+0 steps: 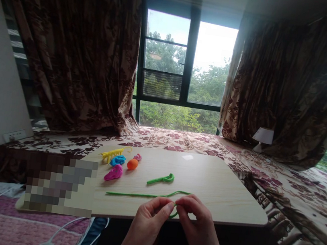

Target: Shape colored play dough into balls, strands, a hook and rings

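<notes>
A long thin strand of green modelling clay [133,195] runs across the near part of the table and curves back toward my hands. My left hand [151,220] pinches it between thumb and index finger at the table's front edge. Fingertip to fingertip with it, my right hand [195,216] is closed on the same strand. A short loop of green hangs just below the fingertips. Beyond the strand lies a thicker green clay piece [157,180] with one end curled into a hook. The exact pinched part is mostly hidden by my fingers.
On the table [218,187], to the left, are an orange clay ball [132,164], magenta [114,172], blue [118,160] and pink [137,157] lumps, and a yellow legged piece [112,154]. A blurred patch covers the table's left end. A white lamp [264,136] stands back right.
</notes>
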Demonstrator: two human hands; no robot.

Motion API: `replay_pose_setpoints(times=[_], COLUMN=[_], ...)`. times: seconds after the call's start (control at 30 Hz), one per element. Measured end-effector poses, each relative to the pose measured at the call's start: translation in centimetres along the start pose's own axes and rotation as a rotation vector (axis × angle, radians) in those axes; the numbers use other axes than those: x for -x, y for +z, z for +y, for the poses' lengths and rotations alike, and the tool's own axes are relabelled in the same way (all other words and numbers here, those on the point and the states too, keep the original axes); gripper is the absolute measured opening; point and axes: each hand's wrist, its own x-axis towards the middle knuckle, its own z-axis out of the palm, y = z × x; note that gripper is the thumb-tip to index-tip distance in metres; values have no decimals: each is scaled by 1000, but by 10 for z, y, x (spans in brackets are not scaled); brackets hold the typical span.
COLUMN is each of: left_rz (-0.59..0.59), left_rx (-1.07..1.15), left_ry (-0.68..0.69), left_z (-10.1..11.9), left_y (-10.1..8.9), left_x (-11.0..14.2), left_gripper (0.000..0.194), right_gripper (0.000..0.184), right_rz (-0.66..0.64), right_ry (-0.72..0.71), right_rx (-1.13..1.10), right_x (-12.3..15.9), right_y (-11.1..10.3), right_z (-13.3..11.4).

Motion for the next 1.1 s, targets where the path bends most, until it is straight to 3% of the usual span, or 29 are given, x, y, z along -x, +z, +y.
replay_pose_setpoints(times=[0.27,0.43,0.6,0.7,0.83,0.93,1.1], left_rz=[-82,-24,105,112,109,115,155], left_rx=[-4,-23,94,175,207,215,271], left_ry=[13,5,-58,-77,-80,-80,-174], left_z=[-3,-1,8,11,13,11,1], left_y=[-1,0,6,10,12,12,10], left_x=[1,3,5,6,8,8,5], left_gripper=[25,22,20,20,19,21,23], right_gripper=[9,12,19,24,9,11,20], right_rz=[-15,-25,12,14,17,2,80], right_ry=[-12,-28,39,59,11,0,165], right_rx=[9,0,21,14,15,7,-35], right_x=[1,2,4,4,3,2,5], right_y=[0,-1,-2,1,4,2,-1], right_z=[2,1,2,2,-1,-3,1])
